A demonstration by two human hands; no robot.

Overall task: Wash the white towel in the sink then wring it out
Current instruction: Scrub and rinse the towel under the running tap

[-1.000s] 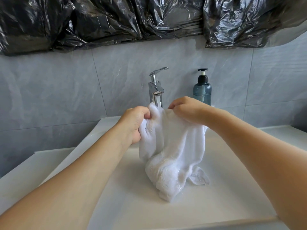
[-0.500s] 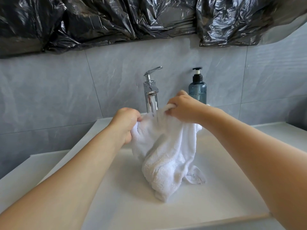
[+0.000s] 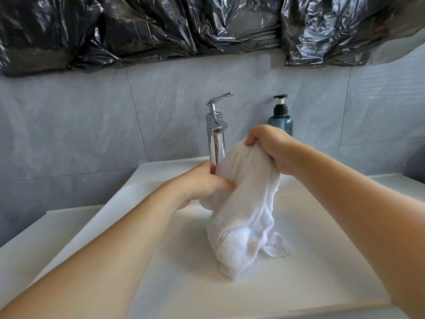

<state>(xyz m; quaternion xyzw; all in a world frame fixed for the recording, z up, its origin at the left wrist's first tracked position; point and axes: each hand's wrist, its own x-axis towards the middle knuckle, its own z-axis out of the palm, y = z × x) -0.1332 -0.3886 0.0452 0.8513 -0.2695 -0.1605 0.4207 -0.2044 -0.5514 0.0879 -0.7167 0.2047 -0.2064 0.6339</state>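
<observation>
White sink (image 3: 322, 261) fills the foreground, holding one white towel (image 3: 243, 217), its lower end resting mid-basin. Two hands grip it: left hand (image 3: 202, 183) now lower, bunching its side; right hand (image 3: 269, 146) raised, pinching the top. Behind, at the back rim: one faucet (image 3: 216, 134), one soap bottle (image 3: 280, 118).
</observation>
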